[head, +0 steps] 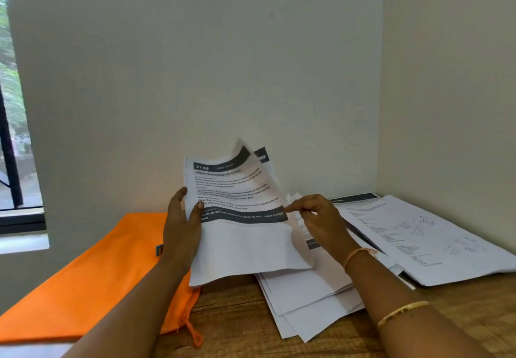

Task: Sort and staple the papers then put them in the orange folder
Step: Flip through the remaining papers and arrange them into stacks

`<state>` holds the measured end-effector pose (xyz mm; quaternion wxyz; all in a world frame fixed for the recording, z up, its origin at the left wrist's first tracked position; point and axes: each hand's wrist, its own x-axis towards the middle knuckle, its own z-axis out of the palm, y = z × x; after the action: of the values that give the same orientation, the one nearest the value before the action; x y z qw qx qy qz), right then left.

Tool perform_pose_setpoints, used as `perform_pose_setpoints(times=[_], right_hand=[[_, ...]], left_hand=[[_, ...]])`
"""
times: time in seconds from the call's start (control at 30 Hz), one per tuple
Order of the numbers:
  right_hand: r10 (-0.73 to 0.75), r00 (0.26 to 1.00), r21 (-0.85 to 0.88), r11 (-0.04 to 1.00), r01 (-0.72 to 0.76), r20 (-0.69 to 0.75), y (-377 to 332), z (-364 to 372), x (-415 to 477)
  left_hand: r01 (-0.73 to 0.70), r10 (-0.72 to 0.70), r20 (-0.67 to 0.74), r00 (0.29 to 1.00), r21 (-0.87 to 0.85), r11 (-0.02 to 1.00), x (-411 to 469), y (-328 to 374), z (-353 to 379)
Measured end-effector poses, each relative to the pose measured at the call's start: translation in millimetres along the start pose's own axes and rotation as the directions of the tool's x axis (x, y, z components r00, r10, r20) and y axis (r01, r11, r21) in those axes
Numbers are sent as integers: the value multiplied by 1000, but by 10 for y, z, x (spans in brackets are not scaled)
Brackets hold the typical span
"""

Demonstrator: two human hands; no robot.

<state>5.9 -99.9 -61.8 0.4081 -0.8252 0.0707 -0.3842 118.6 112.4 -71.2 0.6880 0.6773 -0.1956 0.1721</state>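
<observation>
Left hand (pixel 181 229) grip around raised sheets (pixel 240 218), right hand (pixel 318 223) pinch at their edge; fine print blurred.

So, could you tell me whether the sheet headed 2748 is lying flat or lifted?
Lifted: the left hand grips the sheet by its edge, above the table, top curling.

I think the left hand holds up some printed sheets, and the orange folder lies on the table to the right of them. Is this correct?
Not quite. The head view shows the orange folder lying on the table to the left of the printed sheets, not the right. The left hand does hold them up.
</observation>
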Motion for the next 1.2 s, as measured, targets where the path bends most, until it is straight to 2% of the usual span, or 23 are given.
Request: perform_pose_setpoints(times=[0.13,0.27,0.4,0.5,0.67,0.83,0.9,1.0,1.2], right_hand=[[243,965,126,959,-253,95,-18,-12,-15],[429,873,330,810,-485,231,-30,3,-13],[538,773,285,724,-628,336,-1,44,-11],[550,767,270,724,-635,329,-14,39,-17],[546,778,231,750,-619,311,14,41,-13],[544,791,200,773,-602,279,50,54,3],[540,799,196,781,-593,265,47,58,1],[532,810,187,794,-579,249,39,50,2],[534,823,168,809,-564,193,81,24,30]], left_hand=[[21,-20,22,1000,-44,999,1,59,31],[58,-57,31,998,-32,998,-27,104,62],[112,-116,71,991,58,992,-16,61,40],[133,-148,67,987,185,974,3,43,23],[247,-302,93,949,377,892,14,-33,-63],[164,-283,81,956,650,742,58,-115,-117],[121,-249,81,965,703,700,63,-108,-125],[78,-198,98,975,686,723,59,-103,-122],[69,-100,59,993,392,918,48,-28,-88]])
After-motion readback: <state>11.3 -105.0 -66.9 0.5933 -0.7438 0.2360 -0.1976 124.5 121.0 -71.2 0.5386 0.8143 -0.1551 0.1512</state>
